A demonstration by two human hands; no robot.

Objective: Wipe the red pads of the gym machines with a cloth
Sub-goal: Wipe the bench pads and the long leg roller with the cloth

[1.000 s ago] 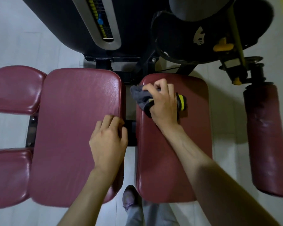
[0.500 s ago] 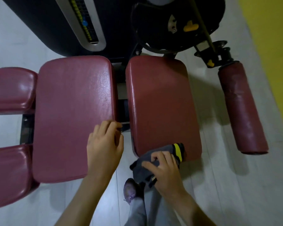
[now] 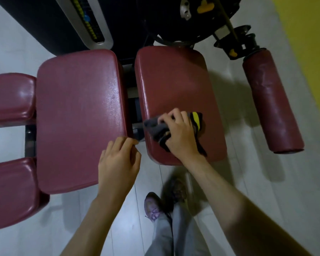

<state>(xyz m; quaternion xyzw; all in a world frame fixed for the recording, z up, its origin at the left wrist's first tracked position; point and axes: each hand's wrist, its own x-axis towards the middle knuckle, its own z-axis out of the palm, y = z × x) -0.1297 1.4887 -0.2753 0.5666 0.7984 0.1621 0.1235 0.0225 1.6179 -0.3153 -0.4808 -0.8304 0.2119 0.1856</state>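
Two large red pads lie side by side: the left pad (image 3: 78, 115) and the right pad (image 3: 174, 84). My right hand (image 3: 179, 133) grips a grey cloth with a yellow and black stripe (image 3: 196, 119) and presses it on the near half of the right pad. My left hand (image 3: 118, 163) rests on the near right corner of the left pad, fingers loosely curled at the pad's edge. A red roller pad (image 3: 270, 106) sits to the right on the machine arm.
Two smaller red pads (image 3: 9, 97) (image 3: 11, 191) flank the left side. The black machine body with its weight stack window (image 3: 89, 21) stands behind. Yellow knobs (image 3: 203, 8) mark the lever. My shoe (image 3: 152, 207) and grey trouser leg stand on the pale floor below.
My right hand has slid the cloth from the pad's near edge back up onto the pad, after pulling it down from the far end. The left hand stays at the pad corner.
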